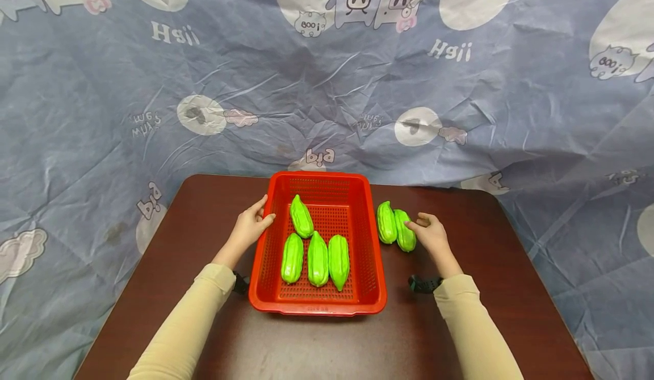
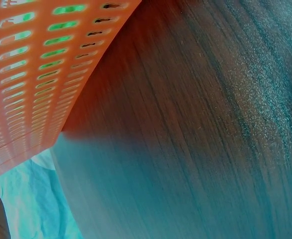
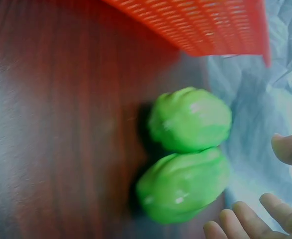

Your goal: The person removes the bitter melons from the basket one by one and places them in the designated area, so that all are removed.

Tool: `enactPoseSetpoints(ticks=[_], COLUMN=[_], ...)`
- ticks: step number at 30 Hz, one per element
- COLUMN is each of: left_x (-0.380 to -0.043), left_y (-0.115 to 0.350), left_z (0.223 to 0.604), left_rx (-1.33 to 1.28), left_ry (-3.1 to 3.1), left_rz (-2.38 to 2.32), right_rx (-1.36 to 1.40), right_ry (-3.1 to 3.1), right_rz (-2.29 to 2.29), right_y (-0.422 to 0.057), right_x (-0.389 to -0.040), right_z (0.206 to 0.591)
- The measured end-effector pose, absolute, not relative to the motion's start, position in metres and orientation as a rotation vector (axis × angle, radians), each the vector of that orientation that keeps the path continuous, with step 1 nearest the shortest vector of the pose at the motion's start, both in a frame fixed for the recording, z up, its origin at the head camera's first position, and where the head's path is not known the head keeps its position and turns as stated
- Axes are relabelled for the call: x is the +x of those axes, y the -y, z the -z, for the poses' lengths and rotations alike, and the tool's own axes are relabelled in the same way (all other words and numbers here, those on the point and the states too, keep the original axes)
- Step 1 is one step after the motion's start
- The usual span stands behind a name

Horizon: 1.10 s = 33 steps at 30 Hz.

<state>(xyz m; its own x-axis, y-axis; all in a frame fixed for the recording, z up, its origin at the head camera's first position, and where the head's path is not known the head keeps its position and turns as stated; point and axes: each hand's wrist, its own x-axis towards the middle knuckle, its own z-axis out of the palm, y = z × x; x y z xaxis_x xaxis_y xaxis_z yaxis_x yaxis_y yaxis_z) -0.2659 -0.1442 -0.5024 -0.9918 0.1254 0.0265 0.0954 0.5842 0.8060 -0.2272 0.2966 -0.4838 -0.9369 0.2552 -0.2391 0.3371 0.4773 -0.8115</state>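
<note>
Four gourds sit in the basket, two loose gourds at its three o'clock. Left hand pinches it at ten o'clock; right hand, spread, hovers beside the two loose gourds.

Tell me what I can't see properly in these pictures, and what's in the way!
Left wrist view: the basket hides most of the green vegetables inside; only patches show through its holes.
Left wrist view: the left edge cuts off most of the left hand.
Right wrist view: the right edge cuts off part of the right hand.
Head view: the marks on the basket's front rim are too small to read.
</note>
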Motion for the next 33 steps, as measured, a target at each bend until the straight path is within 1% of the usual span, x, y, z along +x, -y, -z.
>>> enactPoseSetpoints(ticks=[9, 22, 29, 33], left_x=[-0.266, -0.265, -0.267, -0.266], left_y=[0.145, 0.145, 0.143, 0.144], left_z=[0.502, 0.501, 0.502, 0.502], left_rx=[0.196, 0.183, 0.183, 0.185], left_ry=[-2.764, -2.761, -2.764, -2.754], left_rz=[-1.406, -1.408, -1.414, -1.419], right_rx=[0.403, 0.205, 0.163, 0.146], right_ry=[-2.656, -2.669, -2.660, -2.650], right_rz=[1.556, 1.593, 1.608, 1.600], right_y=[-0.277, -0.227, -0.199, -0.182], right_x=[-0.236, -0.251, -0.255, -0.258], right_z=[0.459, 0.428, 0.418, 0.420])
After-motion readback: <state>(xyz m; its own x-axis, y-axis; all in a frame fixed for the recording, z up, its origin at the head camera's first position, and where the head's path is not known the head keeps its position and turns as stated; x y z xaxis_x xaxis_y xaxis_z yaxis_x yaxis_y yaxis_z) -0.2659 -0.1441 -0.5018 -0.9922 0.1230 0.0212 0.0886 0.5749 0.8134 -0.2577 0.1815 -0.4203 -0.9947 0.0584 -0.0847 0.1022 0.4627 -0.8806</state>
